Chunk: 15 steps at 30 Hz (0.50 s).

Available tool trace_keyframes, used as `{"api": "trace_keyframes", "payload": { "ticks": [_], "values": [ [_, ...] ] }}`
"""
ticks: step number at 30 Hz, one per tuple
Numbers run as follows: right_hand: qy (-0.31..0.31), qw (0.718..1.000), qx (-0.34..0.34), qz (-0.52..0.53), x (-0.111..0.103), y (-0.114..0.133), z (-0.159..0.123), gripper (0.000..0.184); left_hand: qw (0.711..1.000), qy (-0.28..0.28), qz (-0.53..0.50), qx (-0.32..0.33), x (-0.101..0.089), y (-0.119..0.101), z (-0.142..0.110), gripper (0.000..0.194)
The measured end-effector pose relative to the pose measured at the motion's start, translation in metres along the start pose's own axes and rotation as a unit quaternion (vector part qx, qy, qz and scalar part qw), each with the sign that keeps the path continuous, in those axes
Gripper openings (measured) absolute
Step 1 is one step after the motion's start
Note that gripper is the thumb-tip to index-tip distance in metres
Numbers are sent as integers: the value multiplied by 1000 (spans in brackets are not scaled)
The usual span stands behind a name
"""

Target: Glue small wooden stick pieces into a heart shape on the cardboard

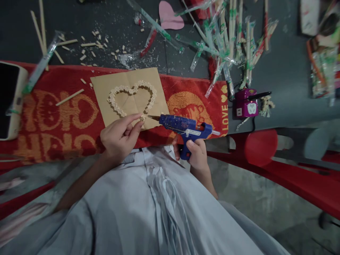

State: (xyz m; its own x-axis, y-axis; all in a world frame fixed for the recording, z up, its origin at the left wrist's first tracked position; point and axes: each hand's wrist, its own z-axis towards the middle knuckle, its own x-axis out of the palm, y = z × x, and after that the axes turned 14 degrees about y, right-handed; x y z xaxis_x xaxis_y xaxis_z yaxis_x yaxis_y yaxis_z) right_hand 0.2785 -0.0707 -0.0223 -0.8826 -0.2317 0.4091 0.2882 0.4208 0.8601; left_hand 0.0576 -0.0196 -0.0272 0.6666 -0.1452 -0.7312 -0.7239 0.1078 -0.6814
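Observation:
My left hand (pixel 122 134) is closed, with thumb and fingertips pinched at the lower tip of a heart-shaped outline (pixel 114 102) built from small pale cut stick pieces. The heart is over a creased sheet of brown cardboard (pixel 102 88), and my fingers hide part of its lower left side. My right hand (pixel 197 153) is wrapped around the handle of a blue hot glue gun (pixel 177 123). Its metal nozzle points left, right beside the heart's lower tip and my left fingertips. A clear glue stick (pixel 215 132) pokes out of the gun's back end.
Under the cardboard lies a red and orange towel (pixel 53 120). Cut stick bits (pixel 97 42) litter the dark table, with wrapped chopsticks (pixel 225 42) at upper right. A phone (pixel 10 99) sits at left, a purple plug adapter (pixel 245 102) at right, a pink paper heart (pixel 170 16) behind.

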Motion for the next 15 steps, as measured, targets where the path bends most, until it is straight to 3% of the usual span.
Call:
{"api": "trace_keyframes", "payload": {
  "ticks": [5, 9, 15],
  "values": [
    [11, 1000, 21, -15, 3, 2, -2, 42, 998, -31, -24, 39, 2, 3, -1, 31],
    [14, 999, 17, -23, 4, 4, -2, 44, 982, -107, -91, 129, 8, 10, 1, 21],
    [25, 999, 14, -17, 6, 6, -2, 43, 971, -128, -120, 161, 10, 13, 3, 17]
  ]
}}
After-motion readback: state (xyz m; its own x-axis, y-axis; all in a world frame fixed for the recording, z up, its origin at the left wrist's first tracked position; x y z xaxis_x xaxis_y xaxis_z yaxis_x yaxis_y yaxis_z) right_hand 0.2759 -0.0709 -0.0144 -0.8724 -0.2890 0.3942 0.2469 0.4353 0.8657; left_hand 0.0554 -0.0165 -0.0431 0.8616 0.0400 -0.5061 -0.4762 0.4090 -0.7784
